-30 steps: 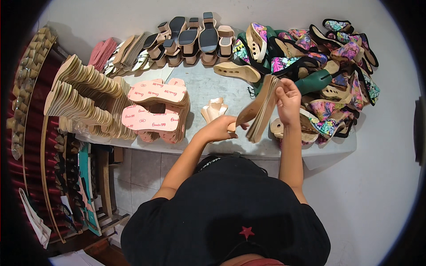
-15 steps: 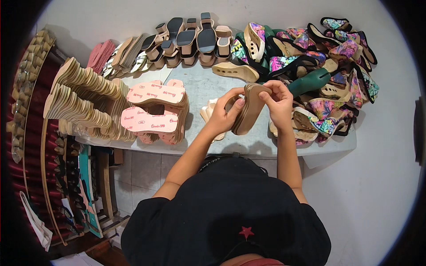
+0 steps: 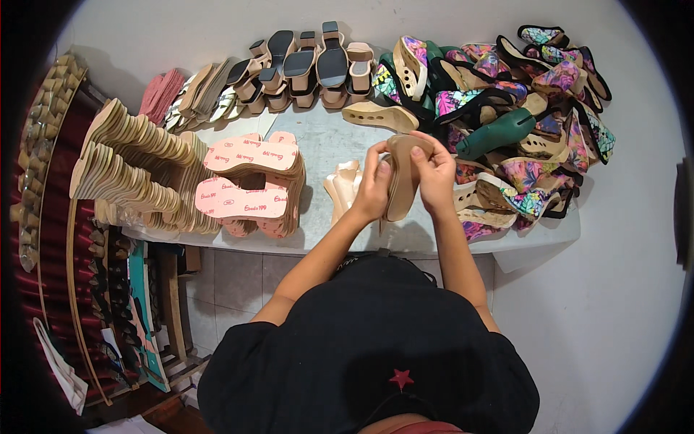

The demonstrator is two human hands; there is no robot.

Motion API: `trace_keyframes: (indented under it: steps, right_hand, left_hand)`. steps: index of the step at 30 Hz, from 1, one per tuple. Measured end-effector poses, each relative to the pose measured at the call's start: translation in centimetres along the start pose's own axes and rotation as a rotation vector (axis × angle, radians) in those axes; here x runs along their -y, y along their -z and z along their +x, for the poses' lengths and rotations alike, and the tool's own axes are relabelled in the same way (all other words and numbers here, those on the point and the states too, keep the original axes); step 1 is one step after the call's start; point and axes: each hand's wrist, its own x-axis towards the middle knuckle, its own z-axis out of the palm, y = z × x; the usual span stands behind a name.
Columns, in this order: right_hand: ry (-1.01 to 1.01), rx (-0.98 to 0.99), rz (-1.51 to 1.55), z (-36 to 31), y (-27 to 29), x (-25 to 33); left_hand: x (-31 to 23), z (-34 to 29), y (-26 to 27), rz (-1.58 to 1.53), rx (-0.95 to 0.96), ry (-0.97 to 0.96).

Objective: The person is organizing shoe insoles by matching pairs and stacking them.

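Observation:
A small stack of brown insoles [image 3: 402,189] is held upright over the near middle of the table. My left hand [image 3: 373,186] is closed on its left edge, fingers behind and thumb along the side. My right hand [image 3: 436,175] grips the upper right of the stack, with the thumb on the front face. Just left of my left hand stand cream-coloured shoe parts [image 3: 344,188], partly hidden by it. A green shoe last [image 3: 497,133] lies to the right of my right hand, on a heap of floral wedge shoes [image 3: 533,173].
Stacked pink printed insoles [image 3: 242,199] and rows of pale sole boards [image 3: 126,170] cover the table's left side. Block-heeled sandals [image 3: 300,64] line the back beside a bare wedge sole [image 3: 376,114]. The grey tabletop [image 3: 318,148] shows between them. A rack [image 3: 155,311] stands below left.
Both hands have shifted slightly left with the insole stack, which is now turned more upright. The right hand has moved away from the green last, and more of the cream parts shows.

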Motion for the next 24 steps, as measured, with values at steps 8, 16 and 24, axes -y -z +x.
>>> trace_keyframes:
  steps: [8,16,24]
  right_hand:
    - [-0.192,0.261,-0.215,-0.7,0.2,1.7]
    - [-0.077,0.164,-0.285,-2.2,-2.1,-0.8]
    - [-0.011,0.061,-0.215,-2.7,-2.9,-0.9]
  left_hand:
    - [0.1,0.7,2.7,-0.531,-0.088,0.319]
    - [-0.8,-0.1,1.5,-0.583,0.014,0.298]
    - [-1.3,-0.5,0.7,-0.664,0.088,0.242]
